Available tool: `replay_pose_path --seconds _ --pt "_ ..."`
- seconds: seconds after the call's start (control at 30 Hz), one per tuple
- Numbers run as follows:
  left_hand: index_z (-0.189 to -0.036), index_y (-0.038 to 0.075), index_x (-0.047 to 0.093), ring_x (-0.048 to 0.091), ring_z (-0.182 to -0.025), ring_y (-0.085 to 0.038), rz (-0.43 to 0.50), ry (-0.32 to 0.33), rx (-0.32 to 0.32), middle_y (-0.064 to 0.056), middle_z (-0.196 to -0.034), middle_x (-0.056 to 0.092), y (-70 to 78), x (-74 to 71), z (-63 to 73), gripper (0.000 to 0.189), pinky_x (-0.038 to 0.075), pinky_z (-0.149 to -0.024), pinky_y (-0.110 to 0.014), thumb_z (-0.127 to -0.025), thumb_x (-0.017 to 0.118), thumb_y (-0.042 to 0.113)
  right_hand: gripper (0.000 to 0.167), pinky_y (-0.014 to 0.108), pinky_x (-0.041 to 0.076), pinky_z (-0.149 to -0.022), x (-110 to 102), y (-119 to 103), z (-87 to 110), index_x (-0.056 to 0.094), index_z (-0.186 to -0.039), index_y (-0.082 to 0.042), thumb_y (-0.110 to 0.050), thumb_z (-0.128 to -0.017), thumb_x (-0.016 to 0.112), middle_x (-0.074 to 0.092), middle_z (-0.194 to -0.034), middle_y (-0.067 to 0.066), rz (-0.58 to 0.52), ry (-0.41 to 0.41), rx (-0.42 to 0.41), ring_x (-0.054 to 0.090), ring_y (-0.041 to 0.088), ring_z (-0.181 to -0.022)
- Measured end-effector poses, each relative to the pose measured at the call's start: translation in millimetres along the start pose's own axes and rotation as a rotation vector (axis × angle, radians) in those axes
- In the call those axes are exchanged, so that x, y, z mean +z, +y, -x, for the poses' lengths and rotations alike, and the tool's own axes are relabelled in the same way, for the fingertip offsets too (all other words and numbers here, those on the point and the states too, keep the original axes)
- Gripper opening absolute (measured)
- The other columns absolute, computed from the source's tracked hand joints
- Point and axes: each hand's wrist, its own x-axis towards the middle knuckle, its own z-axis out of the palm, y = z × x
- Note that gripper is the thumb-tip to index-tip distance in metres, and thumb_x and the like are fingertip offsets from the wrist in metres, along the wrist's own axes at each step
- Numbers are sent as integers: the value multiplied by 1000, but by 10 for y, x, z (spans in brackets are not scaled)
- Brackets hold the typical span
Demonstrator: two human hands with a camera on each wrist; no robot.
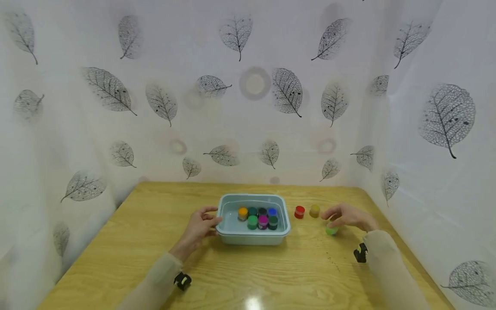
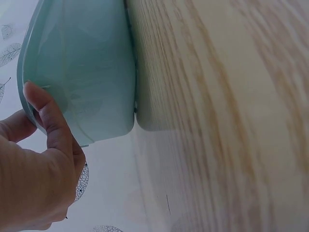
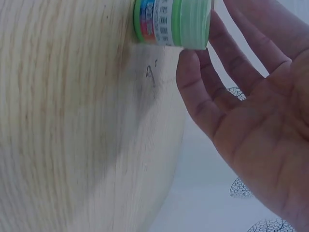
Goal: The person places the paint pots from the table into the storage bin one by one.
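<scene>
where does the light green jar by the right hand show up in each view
Head: the jar is low and right of centre, partly hidden by the right hand.
Left wrist: not in it.
Right wrist: at the top edge, near the middle, beside the fingers.
Shared landmark: the wooden table, seen in all three.

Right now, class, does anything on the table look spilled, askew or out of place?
Small dark marks dot the table, nearer the viewer than the light green jar; they look odd because they break the wood grain. I cannot tell whether they are spills.
</scene>
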Motion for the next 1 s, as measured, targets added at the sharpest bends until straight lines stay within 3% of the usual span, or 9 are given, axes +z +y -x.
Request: replay_pose_path --seconds 0.4,0.57,0.83,1.0 --pt "-130 4 55 64 -68 -18 -2 10 -16 -9 -94 59 0 -2 1 44 57 -58 -28 -88 70 3 51 26 56 -85 -4 163 55 56 -125 11 -3 -81 77 62 -122 24 -127 -93 20 62 30 -110" --pt "-130 4 55 64 -69 -18 -11 17 -16 -9 -94 57 0 -2 -5 44 57 -58 -28 -88 70 3 47 27 55 -84 23 140 50 58 -122 11 -2 -81 76 66 -115 19 -106 -91 11 63 24 -105" --pt "-130 4 55 64 -69 -18 -25 22 -15 -9 -94 58 -28 -12 -23 43 58 -59 -29 -89 69 4 45 42 52 -93 60 78 36 62 -122 2 -12 -82 77 65 -120 14 -43 -13 39 58 33 -114" --pt "-129 4 56 65 -70 -19 -14 23 -11 -9 -93 58 -27 3 -39 43 59 -59 -30 -88 70 3 45 35 49 -88 80 37 18 61 -121 1 -17 -83 76 62 -119 14 -32 26 22 56 26 -106"
